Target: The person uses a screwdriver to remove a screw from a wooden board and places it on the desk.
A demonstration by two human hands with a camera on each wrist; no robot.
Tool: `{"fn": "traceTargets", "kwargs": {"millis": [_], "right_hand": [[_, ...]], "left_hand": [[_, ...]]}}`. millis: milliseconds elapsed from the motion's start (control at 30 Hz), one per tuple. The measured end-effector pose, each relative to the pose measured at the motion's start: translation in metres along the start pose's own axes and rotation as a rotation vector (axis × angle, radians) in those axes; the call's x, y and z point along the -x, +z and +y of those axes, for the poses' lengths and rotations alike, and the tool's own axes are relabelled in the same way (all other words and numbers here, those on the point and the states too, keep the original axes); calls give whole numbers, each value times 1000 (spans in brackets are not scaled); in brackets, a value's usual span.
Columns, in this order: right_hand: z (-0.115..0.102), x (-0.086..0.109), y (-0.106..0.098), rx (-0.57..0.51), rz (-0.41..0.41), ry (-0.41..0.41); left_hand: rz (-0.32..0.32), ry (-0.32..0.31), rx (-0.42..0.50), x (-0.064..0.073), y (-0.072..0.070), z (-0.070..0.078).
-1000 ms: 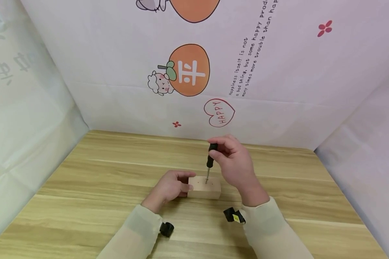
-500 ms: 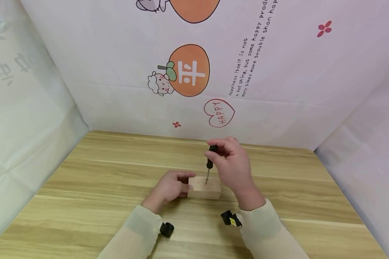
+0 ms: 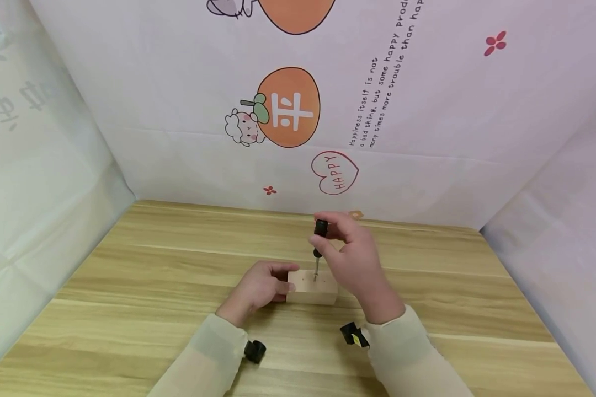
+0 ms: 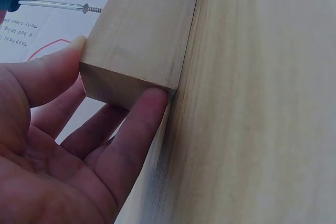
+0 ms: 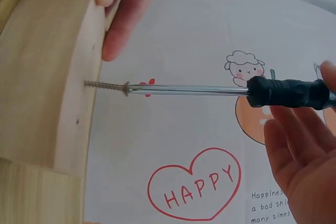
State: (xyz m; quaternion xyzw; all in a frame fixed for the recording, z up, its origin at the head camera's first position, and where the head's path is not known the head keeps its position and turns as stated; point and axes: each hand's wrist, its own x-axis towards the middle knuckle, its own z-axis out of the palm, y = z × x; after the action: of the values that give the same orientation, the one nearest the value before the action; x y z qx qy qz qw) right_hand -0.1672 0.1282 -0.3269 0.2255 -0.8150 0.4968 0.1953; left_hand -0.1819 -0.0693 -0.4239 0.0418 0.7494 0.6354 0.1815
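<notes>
A pale wooden block lies on the table, its left end gripped by my left hand. In the left wrist view the thumb is on the block's upper edge and a fingertip presses its end face. My right hand holds a screwdriver by its black handle, thumb on one side and fingers on the other. The shaft stands nearly upright, its tip at the head of a screw. That screw stands in the middle of the block's top, much of its thread exposed. A small hole shows on either side of it.
The wood-grain table extends around the block. Behind it rises a white printed backdrop, with plain white sheets at both sides. A small black camera sits at the left cuff, another black camera at the right.
My right hand has shifted slightly left, with the screwdriver handle tilting a little more upright. The left hand and the block hold still, and the screw looks much the same.
</notes>
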Motion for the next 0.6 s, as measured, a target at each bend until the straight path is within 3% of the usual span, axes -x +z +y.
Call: {"fn": "traceTargets", "kwargs": {"millis": [200,367,600], "right_hand": [[-3,-1,1,96,68,-10],[-3,0,-3,80,96,-4],[-1,-1,-2,148,95,-120]], "left_hand": [[-9,6,-5,1,-1,1],[-9,-2,-1,0,-1,2],[-13,-4,1,0,-1,1]]}}
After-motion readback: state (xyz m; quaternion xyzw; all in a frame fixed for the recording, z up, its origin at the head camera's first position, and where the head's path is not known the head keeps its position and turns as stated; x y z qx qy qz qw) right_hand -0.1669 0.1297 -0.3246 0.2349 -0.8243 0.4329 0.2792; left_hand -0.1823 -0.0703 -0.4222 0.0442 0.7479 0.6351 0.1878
